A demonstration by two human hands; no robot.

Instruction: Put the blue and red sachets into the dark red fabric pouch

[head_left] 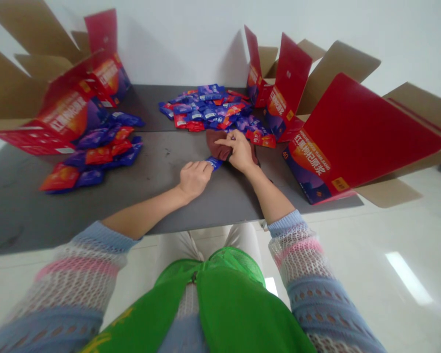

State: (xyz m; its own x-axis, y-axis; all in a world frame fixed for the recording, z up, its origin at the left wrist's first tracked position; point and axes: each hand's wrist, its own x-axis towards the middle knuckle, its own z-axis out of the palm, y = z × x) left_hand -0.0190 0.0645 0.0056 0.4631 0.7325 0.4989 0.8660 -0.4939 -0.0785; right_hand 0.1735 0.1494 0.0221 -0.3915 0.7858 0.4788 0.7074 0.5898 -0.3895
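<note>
Head view: boxes (367, 130) flank sachet heap (206, 110); cloth (213, 142) in front.

the room is bright, and the white wall (187, 44) looks pale and washed out. soft gray shadows (150, 54) sit on it beside the boxes (367, 127). the shiny floor (375, 250) has a long, bright strip of glare (407, 278) on the right. the small writing on the packets (209, 113) is fuzzy. near the sides, the boxes look stretched and slanted, and the sleeves (77, 274) look big and a bit blurry at the bottom corners.
</note>
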